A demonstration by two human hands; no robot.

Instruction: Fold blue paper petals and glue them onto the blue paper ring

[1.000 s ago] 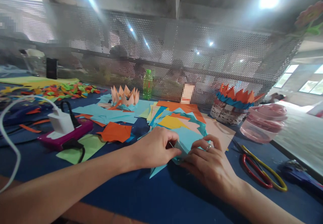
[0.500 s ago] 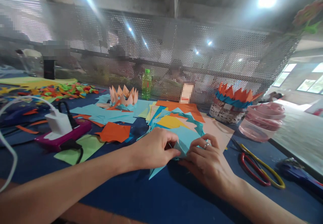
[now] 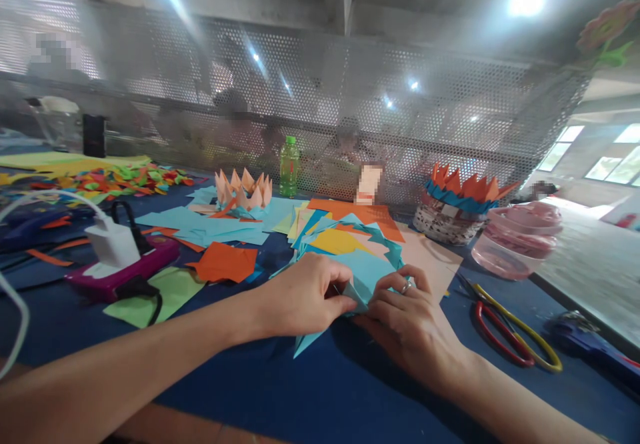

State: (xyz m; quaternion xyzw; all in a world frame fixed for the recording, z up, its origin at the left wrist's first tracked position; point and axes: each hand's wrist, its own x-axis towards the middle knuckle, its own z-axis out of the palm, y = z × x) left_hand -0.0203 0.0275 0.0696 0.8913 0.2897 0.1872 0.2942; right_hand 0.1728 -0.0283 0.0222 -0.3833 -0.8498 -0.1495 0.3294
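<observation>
My left hand (image 3: 303,296) and my right hand (image 3: 407,317) meet at the middle of the dark blue table (image 3: 280,391). Both pinch a small folded piece of light blue paper (image 3: 356,293) between fingertips. A ring sits on one right finger. Under and behind the hands lies a pile of blue, yellow and orange paper sheets (image 3: 345,241). A blue paper corner (image 3: 305,343) sticks out below my left hand.
Scissors with red and yellow handles (image 3: 510,334) lie right of my hands. A pink lidded tub (image 3: 517,241), a woven basket with an orange paper crown (image 3: 457,207), a green bottle (image 3: 290,167), a peach paper crown (image 3: 244,194), a magenta power strip with white charger (image 3: 123,261).
The fingers of both hands have shifted slightly on the folded blue paper; the hands stay in the same place.
</observation>
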